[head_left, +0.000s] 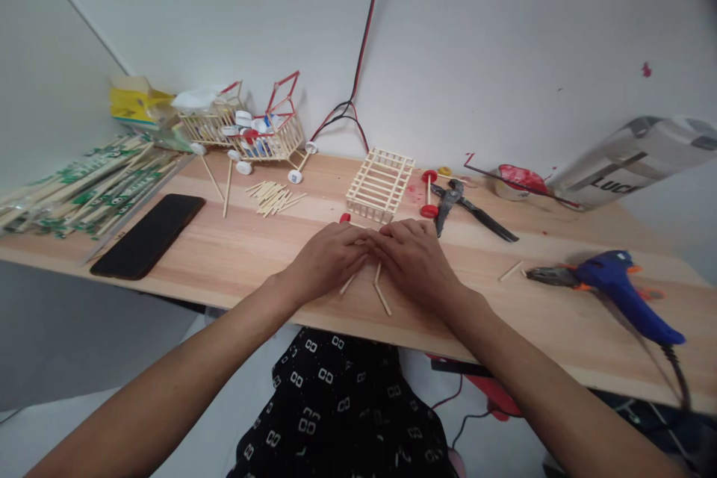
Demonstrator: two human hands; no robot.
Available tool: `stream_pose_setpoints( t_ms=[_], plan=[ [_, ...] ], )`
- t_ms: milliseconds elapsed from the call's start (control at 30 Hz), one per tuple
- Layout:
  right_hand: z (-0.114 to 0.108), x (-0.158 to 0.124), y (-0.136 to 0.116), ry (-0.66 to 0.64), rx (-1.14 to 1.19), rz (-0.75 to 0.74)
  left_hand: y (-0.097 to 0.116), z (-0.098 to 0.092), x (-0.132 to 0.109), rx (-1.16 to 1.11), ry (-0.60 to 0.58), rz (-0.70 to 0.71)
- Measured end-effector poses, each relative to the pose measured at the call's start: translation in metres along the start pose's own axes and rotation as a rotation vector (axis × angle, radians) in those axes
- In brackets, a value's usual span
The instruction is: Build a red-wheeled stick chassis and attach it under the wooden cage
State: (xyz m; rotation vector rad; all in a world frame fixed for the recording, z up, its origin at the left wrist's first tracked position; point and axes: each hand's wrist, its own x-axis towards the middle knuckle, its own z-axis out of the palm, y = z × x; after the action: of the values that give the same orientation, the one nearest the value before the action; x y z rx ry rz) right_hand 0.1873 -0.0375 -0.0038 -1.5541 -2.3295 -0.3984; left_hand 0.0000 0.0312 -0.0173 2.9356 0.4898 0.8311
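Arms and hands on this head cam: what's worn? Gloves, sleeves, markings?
Left hand and right hand: no gloves. Left forearm and right forearm: no sleeves, watch, bracelet or cables visible. Upper arms out of frame.

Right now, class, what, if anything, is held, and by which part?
Cannot be told: left hand and right hand cover the far parts of thin sticks, hiding any grip.

Near the front edge of the tabletop [252,258], the left hand [330,258] and right hand [417,261] are meeting over thin sticks [383,299]. Two stick carts [283,140] are standing along the back edge, and a blue glue gun [621,295] is lying toward the right edge.
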Motion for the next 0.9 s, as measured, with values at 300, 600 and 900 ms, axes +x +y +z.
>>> stream_pose_setpoints(
  t_ms=[300,600,900],
  plan=[
    [-0.0018,0.0004,-0.0009,-0.011,0.019,0.004,-0.0003,0.0007,-0.0007,0.006,0.008,-0.006],
    [-0.0001,0.0009,0.0000,-0.013,0.017,0.012,-0.0006,0.0008,0.0003,-0.002,0.014,0.003],
    [-0.0013,-0.0015,0.0054,0.103,0.032,-0.008,0.0004,-0.0007,0.0001,0.007,0.028,0.004]
  ],
)
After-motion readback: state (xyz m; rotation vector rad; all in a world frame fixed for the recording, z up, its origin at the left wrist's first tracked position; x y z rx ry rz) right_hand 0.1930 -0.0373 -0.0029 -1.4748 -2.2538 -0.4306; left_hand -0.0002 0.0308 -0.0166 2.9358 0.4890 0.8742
